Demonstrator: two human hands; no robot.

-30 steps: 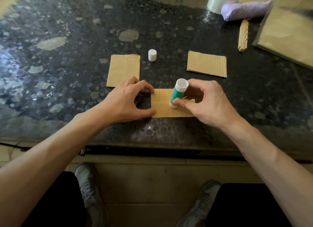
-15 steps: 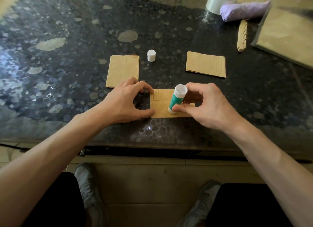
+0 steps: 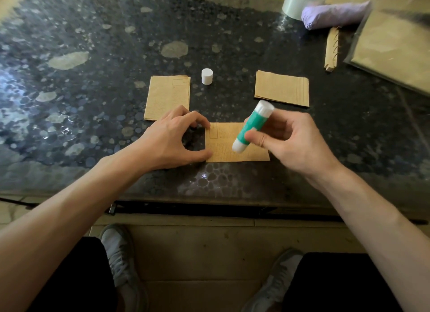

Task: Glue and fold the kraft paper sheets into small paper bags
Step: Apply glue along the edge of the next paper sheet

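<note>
R hand (image 3: 290,144) lifted & tilted glue stick (image 3: 252,126)

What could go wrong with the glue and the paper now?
The glue stick in the right hand is tilted over the middle of the paper, so it might smear glue where it isn't wanted. The left hand only touches the paper's left edge, so the sheet could slide or wrinkle. The cap is off, so the glue may dry.

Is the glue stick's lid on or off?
Off. The small white round cap stands alone on the dark speckled table, while the right hand holds the green-and-white glue stick tilted over the brown paper sheet.
</note>
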